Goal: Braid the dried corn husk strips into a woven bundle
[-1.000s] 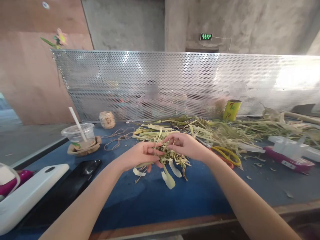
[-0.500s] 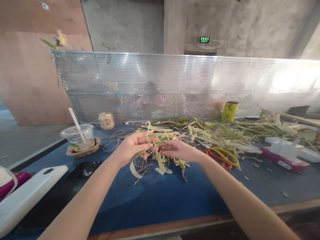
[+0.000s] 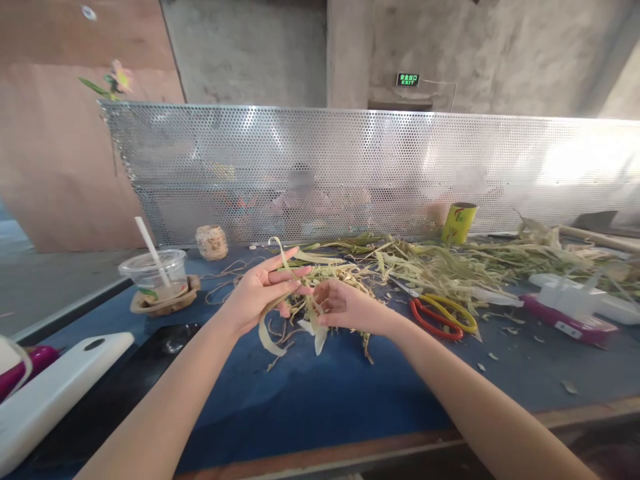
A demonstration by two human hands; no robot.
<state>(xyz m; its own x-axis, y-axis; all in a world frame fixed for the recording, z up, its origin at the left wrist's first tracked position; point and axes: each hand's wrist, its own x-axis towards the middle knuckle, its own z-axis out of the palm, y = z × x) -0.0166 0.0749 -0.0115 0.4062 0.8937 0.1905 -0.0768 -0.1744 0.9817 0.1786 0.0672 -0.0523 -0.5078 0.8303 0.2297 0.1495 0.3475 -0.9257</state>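
Note:
My left hand (image 3: 260, 290) pinches pale green dried leaf strips (image 3: 270, 341); one curls up above the fingers and another hangs below the wrist. My right hand (image 3: 350, 307) has its fingers bent around a further strip (image 3: 320, 339) that dangles between the hands. The fingertips of both hands almost meet. Behind and below them lies a loose heap of dry plant stalks and leaves (image 3: 345, 270), partly hidden by the hands. Scissors with red and yellow handles (image 3: 440, 317) lie to the right of my right hand.
A plastic cup with a straw (image 3: 159, 273) stands at the left in a cardboard holder. Nearby are a twine roll (image 3: 212, 243), a white power bank (image 3: 65, 393) and a black tray (image 3: 125, 380). A yellow can (image 3: 459, 223) and a purple-white device (image 3: 570, 320) are at right. Perforated metal screen (image 3: 340, 153) behind.
My right hand has turned and curled its fingers around the hanging strip. The strip above my left hand has swung left, and the left fingers have spread slightly.

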